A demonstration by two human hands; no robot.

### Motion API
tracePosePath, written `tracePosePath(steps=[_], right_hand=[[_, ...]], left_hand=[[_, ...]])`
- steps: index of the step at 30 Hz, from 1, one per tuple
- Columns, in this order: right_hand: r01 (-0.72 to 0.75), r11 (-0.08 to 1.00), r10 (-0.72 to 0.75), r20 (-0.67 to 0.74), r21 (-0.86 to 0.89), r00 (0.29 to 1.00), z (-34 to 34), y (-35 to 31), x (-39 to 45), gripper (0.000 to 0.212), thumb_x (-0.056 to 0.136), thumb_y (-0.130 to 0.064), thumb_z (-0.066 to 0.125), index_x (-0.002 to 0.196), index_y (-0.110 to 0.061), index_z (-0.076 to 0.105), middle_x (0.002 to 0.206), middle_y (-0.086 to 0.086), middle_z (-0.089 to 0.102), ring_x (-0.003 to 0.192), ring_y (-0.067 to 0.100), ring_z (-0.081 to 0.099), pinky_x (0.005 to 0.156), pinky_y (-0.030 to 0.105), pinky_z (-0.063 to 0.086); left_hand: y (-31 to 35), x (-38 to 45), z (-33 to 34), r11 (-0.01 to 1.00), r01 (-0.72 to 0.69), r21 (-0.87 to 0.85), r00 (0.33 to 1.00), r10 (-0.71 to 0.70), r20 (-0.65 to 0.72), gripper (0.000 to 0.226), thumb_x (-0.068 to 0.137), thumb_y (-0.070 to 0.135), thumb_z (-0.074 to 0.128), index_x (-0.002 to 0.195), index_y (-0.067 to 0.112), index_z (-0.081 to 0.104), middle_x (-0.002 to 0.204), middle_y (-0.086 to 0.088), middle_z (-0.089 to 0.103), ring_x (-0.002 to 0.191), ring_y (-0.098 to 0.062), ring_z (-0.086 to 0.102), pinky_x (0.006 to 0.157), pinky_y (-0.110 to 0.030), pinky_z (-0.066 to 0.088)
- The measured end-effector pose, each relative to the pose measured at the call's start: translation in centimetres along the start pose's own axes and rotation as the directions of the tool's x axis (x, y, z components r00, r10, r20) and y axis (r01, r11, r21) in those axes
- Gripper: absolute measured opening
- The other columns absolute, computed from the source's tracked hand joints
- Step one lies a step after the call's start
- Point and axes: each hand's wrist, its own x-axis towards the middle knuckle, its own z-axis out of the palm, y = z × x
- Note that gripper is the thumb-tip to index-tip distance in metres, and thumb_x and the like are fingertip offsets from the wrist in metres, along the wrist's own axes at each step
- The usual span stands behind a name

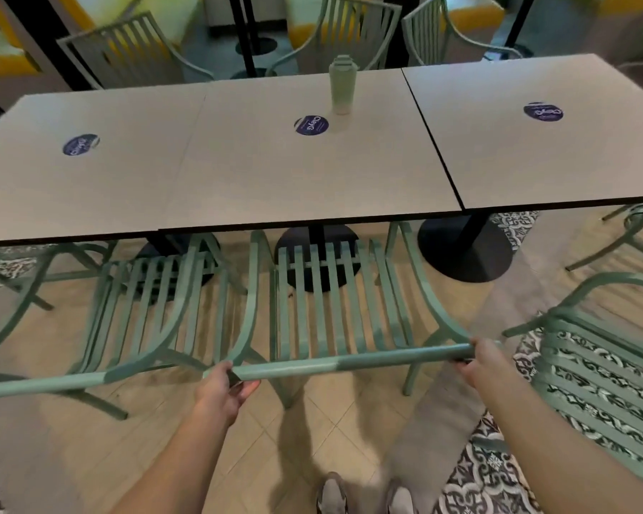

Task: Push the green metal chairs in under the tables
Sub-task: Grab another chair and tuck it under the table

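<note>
A: Left to right, quick. The left hand (pixel 223 387) curls round the top rail (pixel 349 359) of the middle chair (pixel 335 302), at the rail's left end. The right hand (pixel 481 359) wraps the right end. Both closed on it, nothing else held.

B: Where does the chair sit?

A: In front of the centre table (pixel 294 172), front of the seat already under the edge, back still out. The left chair (pixel 145 309) stands just beside it, similarly placed; the right chair (pixel 605 369) is well out from the table.

B: Orientation?

A: Seat faces the table, back toward the person. The rail's long axis runs left-right, roughly parallel to the table edge, right end a bit higher in frame.

B: How should the person push?

A: Evenly with both hands, straight ahead, so it doesn't skew into the left chair or the table base (pixel 318 254). The person should stop when the armrests near the table edge.
</note>
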Motion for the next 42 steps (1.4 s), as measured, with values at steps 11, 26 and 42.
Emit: tracePosePath(steps=[11, 26, 42], right_hand=[[0.016, 0.999, -0.015, 0.014, -0.038, 1.000, 1.7, -2.9, 1.1, 0.051, 0.094, -0.009, 0.055, 0.141, -0.007, 0.035, 0.139, 0.018, 0.044, 0.125, 0.038, 0.047, 0.085, 0.053, 0.047], [0.012, 0.999, -0.011, 0.015, -0.045, 1.000, 3.0, -1.8, 0.0, 0.048, 0.094, -0.008, 0.057, 0.138, -0.004, 0.039, 0.137, 0.021, 0.045, 0.123, 0.038, 0.049, 0.094, 0.052, 0.047], [-0.021, 0.999, 0.021, 0.029, -0.031, 0.999, 3.4, -1.3, -2.3, 0.049, 0.092, -0.006, 0.060, 0.137, -0.005, 0.041, 0.134, 0.020, 0.049, 0.120, 0.038, 0.052, 0.095, 0.055, 0.048]], left_hand=[[0.2, 0.5, 3.0, 0.999, -0.024, 0.021, 0.999, 0.025, -0.044, 0.036, 0.100, 0.013, 0.048, 0.131, -0.004, 0.044, 0.118, -0.028, 0.058, 0.094, -0.038, 0.061, 0.041, -0.045, 0.054], [1.5, 0.4, 3.6, 0.999, -0.044, 0.025, 0.994, 0.046, -0.102, 0.033, 0.100, 0.013, 0.049, 0.130, -0.001, 0.046, 0.119, -0.026, 0.057, 0.107, -0.040, 0.061, 0.079, -0.048, 0.058], [2.7, 0.9, 3.2, 0.999, -0.046, 0.024, 0.992, 0.049, -0.114, 0.034, 0.099, 0.014, 0.051, 0.130, 0.001, 0.046, 0.124, -0.027, 0.057, 0.106, -0.040, 0.063, 0.087, -0.048, 0.054]])
